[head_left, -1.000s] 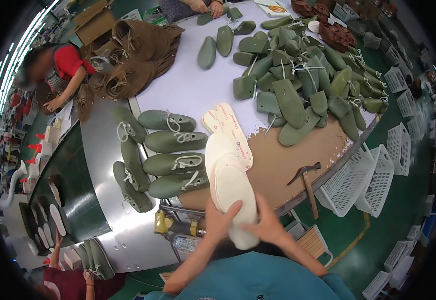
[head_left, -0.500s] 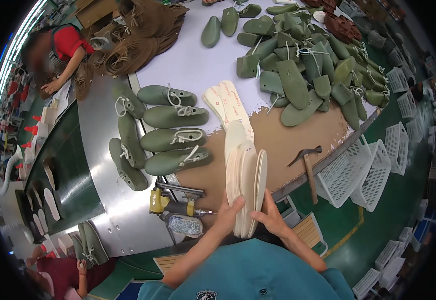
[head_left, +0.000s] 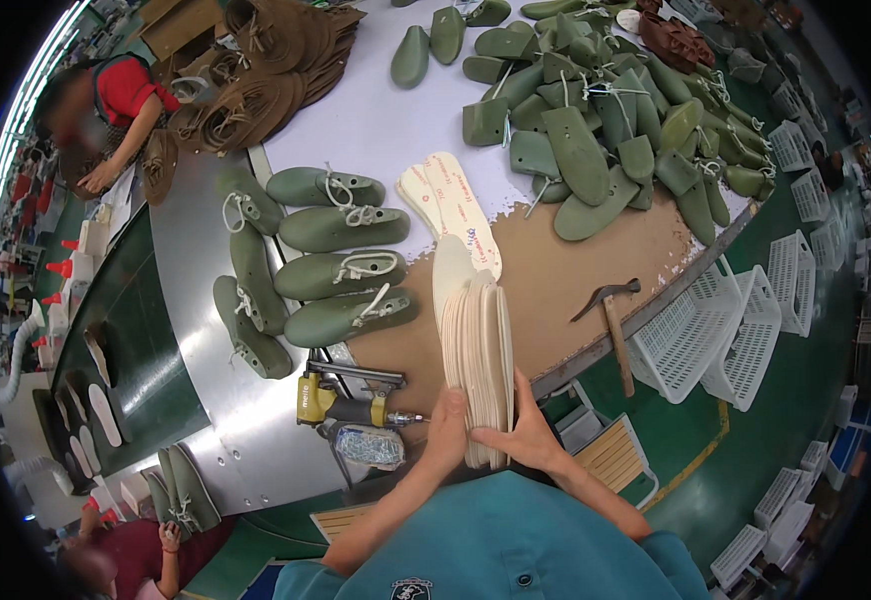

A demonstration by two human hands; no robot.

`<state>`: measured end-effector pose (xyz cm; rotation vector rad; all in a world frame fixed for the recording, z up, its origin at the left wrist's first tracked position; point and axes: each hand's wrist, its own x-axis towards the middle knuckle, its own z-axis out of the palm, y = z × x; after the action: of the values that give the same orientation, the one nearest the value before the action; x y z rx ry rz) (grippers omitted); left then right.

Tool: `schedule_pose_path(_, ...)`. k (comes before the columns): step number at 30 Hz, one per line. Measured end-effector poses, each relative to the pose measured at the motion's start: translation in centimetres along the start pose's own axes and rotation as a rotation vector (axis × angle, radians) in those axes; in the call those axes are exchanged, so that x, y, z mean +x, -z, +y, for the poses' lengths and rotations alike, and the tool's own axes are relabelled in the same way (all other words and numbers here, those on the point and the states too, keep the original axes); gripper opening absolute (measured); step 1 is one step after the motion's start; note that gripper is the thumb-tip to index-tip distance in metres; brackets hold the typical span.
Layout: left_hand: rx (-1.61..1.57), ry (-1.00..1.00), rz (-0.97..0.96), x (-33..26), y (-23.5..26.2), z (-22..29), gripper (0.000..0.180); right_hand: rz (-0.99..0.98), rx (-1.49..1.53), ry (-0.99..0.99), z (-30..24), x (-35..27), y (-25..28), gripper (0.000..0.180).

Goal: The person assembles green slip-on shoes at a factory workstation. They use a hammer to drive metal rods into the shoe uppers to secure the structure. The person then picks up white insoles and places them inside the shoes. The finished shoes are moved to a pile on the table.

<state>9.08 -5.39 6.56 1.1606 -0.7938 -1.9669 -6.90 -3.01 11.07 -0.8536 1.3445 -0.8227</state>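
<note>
Between my two hands stands a thick stack of cream shoe insoles (head_left: 478, 350), its edges turned up toward me near the table's front edge. My left hand (head_left: 447, 428) grips the stack from its left side, thumb upward along it. My right hand (head_left: 526, 428) is closed round the right side, its thumb pressed across the near end. More insoles with red print (head_left: 456, 195) lie on the table just beyond the stack, partly overlapped by a plain one. Left of the stack, green shoe lasts (head_left: 344, 229) with white cords lie in a row.
A pneumatic stapler (head_left: 341, 405) lies left of my hands beside a clear-wrapped pack (head_left: 370, 448). A hammer (head_left: 611, 330) hangs over the right table edge, near white baskets (head_left: 686, 335). Many lasts (head_left: 581, 160) are heaped at far right; brown shoe uppers (head_left: 276, 60) at far left. Two people work at left.
The fanned insoles in my hands have been squared into a tighter, more upright stack, with the right-hand ones brought against the rest. The view has shifted slightly.
</note>
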Motion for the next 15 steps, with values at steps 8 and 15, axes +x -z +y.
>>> schedule_pose_path(8,-0.035,-0.054,-0.007,0.0,0.7,-0.4,0.057,-0.096,0.197,-0.049,2.2,0.4,1.2,0.103)
schedule_pose_path(15,0.096,-0.04,0.025,0.1,0.7,0.4,0.058,-0.099,0.181,-0.051,1.2,0.3,1.0,0.086)
